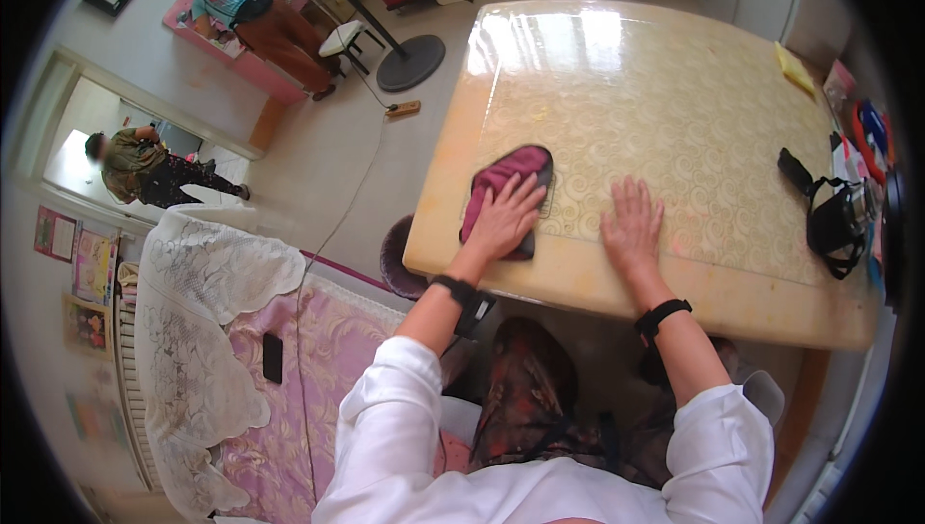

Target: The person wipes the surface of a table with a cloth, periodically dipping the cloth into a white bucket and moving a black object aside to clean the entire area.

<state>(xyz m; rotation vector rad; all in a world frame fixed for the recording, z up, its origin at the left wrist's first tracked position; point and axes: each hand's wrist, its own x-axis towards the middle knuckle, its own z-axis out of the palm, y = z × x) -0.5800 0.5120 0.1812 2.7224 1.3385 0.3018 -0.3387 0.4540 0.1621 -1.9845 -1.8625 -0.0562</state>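
My left hand (506, 217) lies flat over a maroon-and-black fabric item (509, 165), its fingers a little spread. The fabric piece sits near the table's left front corner; my palm hides part of it, and I cannot tell exactly what it is. To the right, my right hand (634, 228) rests palm down on the patterned cover of the table (694, 112), with nothing under it that I can see. Both wrists wear black bands.
A black strapped container (835, 224) and a yellow packet (795, 67) are on the table's right side. A sofa (325, 372) with a phone (272, 358) stands left. Two people, a floor fan (410, 63), a stool (342, 38) and a power strip (403, 108) are beyond.
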